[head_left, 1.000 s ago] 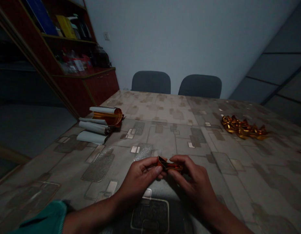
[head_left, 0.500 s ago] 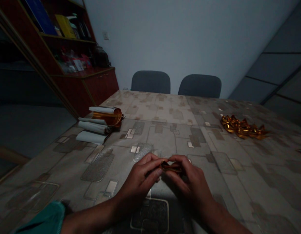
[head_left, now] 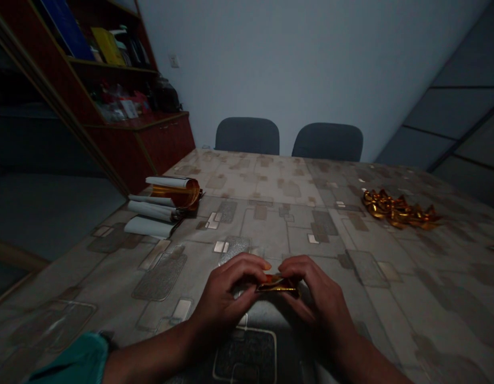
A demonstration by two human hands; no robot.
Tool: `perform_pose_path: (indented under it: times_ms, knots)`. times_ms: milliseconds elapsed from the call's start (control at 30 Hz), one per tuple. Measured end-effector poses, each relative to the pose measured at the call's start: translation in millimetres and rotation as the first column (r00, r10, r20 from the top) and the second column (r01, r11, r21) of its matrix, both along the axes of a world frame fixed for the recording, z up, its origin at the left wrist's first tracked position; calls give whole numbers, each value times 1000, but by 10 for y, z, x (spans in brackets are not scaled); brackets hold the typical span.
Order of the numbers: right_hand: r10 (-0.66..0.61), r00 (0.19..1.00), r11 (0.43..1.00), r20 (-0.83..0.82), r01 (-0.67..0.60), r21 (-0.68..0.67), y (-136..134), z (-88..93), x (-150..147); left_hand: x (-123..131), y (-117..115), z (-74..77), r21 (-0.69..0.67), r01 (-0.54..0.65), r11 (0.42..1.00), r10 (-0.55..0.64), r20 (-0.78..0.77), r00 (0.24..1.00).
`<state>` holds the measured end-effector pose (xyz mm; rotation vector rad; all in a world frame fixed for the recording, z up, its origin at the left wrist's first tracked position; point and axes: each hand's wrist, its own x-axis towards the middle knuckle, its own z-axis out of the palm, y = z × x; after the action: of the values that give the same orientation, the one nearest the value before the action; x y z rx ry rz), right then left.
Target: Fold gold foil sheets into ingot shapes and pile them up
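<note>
At far left, a red-brown wooden cabinet (head_left: 119,149) has on its shelves a tall blue flat-sided object (head_left: 69,29), an upright yellow flat-sided object (head_left: 107,47) and clear plastic packages with a pale rectangular patch (head_left: 129,108); any print there is too small and dim to read. Below, a teal fabric sleeve (head_left: 77,358) covers the left arm.

On the left side of the counter (head_left: 266,229), covered in beige and grey rectangle-patterned material, lies a curled stack of gold-faced, pale-backed sheets (head_left: 153,209).

The left hand (head_left: 226,288) has its grip closed, thumb and fingers pinching the left end of a small folded gold-and-red foil piece (head_left: 279,288). This piece is above the near counter, between both hands. Two grey rounded chair backs (head_left: 247,136) stand beyond the far edge. The right hand (head_left: 324,293) grasps the piece's right end.

At right, well apart, shiny gold folded foil shapes (head_left: 401,210) lie grouped on the counter.
</note>
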<state>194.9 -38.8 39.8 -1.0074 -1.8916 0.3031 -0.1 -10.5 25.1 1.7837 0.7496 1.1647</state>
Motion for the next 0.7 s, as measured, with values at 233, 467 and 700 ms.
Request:
perform_pose_path:
  times_ms: [233,467,700]
  knots:
    - [8,1000,1000,13,-8,-15,-1,-33,26,-12,1,37,101,-13,995,15,-26,1000]
    - [6,1000,1000,-26,-6,9,-4,-42,13,-12,-3,38,152,-17,988,27,-63,998]
    - [6,1000,1000,-25,-7,-27,-7,-41,16,-1,-4,44,116,-41,992,46,-41,998]
